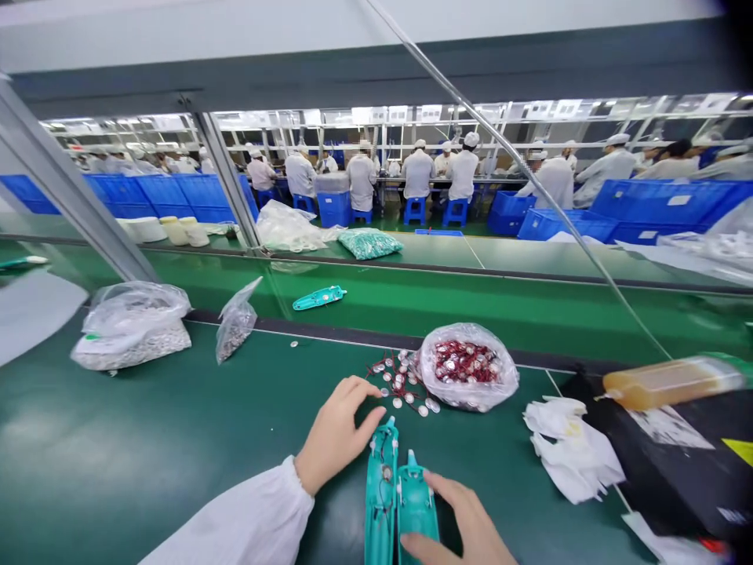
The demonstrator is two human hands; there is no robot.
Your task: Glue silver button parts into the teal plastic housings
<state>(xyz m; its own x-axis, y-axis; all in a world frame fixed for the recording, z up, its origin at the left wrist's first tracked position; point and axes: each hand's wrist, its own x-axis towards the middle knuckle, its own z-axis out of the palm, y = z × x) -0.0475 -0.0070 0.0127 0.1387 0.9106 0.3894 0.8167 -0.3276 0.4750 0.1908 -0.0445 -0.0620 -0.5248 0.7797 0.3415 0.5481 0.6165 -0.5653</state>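
Two teal plastic shells lie side by side on the green table near its front edge. Small parts and thin wires sit inside the left shell [380, 502]; the right shell [416, 506] shows its hollow inside. My right hand [464, 518] has thumb and forefinger apart on the right shell's edges. Above and left of the left shell, my left hand [338, 428] is empty with its fingers apart, fingertips close to a loose pile of silver discs with red wires [403, 380]. Beside that pile stands an open plastic bag [471, 369] full of the same discs.
Bags of small pale parts [138, 333] lie at left. White crumpled cloth [573, 447] and an amber bottle [671, 382] on black material are at right. Beyond the table edge, another teal shell [319, 298] rests on a green belt. People sit in the background.
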